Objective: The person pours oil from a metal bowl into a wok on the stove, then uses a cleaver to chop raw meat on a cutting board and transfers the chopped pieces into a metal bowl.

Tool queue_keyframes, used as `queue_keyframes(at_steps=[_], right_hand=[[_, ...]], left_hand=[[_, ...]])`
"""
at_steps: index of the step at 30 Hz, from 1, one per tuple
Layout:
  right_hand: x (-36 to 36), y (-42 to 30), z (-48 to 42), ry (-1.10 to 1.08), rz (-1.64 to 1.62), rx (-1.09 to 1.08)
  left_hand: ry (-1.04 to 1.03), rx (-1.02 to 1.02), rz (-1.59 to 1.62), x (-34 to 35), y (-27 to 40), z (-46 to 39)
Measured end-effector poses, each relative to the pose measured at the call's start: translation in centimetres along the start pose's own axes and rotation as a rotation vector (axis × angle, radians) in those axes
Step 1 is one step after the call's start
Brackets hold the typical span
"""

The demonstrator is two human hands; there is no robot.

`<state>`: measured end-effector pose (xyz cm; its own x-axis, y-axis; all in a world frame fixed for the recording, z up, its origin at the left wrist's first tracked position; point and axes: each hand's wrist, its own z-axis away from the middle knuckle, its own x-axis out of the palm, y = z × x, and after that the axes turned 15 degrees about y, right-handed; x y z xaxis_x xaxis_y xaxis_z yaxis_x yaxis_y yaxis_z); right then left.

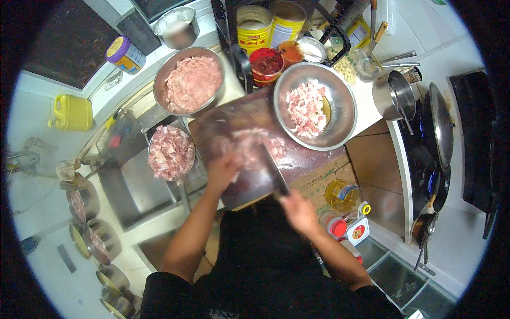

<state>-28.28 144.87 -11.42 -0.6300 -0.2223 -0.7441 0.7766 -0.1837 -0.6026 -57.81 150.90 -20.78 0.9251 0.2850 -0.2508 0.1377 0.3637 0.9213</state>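
Note:
On a dark cutting board (247, 191) lies a blurred heap of cut raw meat (251, 147). My right hand (297, 207) grips the handle of a kitchen knife (277, 173), whose blade reaches into the heap. My left hand (225, 169) is at the heap's near left edge, too blurred to show whether its fingers hold a piece. Behind the board to the right, a large steel bowl (342, 107) holds chopped meat. Another steel bowl (159, 89) with pale sliced meat stands at the back left. A strainer heaped with meat pieces (171, 153) is left of the board.
A steel sink (139, 189) lies to the left. Yellow tins (254, 36) and a red tub of sauce (266, 65) stand behind the board. To the right are a steel pot (392, 95) and a stove (414, 139). An oil bottle (340, 193) is below the board's right side.

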Motion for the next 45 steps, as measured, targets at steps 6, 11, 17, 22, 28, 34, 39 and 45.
queue_keyframes(at_steps=[6, 11, 17, 22, 28, 34, 39, 45], right_hand=[[-0.4, -0.3, 0.5, -0.019, -0.04, -0.033], [0.3, 0.9, 1.1, -0.012, 0.009, -0.053], [0.7, 1.2, 1.0, 0.05, -0.051, -0.044], [-0.3, 0.7, 1.0, 0.087, -0.023, -0.034], [-0.6, 2.8, 0.8, 0.247, 0.192, -0.041], [-0.3, 3.6, -0.8, 0.266, 0.245, -0.01], [0.8, 2.1, -2.8, 0.22, 0.238, -0.033], [3.7, -2.8, -5.0, 0.135, 0.2, -0.187]], left_hand=[[0.061, 0.202, -0.218, 0.5, 0.9, 2.5], [-0.054, 0.633, -0.548, 0.2, 1.8, 4.2], [0.036, 0.662, -0.456, 2.9, 2.5, 1.8], [-0.023, 0.513, -0.605, 3.5, 1.6, 0.3], [0.077, 0.44, -0.492, 1.7, 2.4, 0.5], [0.118, 0.53, -0.453, 0.2, 2.1, -0.4], [0.198, 0.764, -0.607, -0.5, 2.3, -0.1], [0.195, 0.782, -0.657, -0.1, 0.9, -0.1]])
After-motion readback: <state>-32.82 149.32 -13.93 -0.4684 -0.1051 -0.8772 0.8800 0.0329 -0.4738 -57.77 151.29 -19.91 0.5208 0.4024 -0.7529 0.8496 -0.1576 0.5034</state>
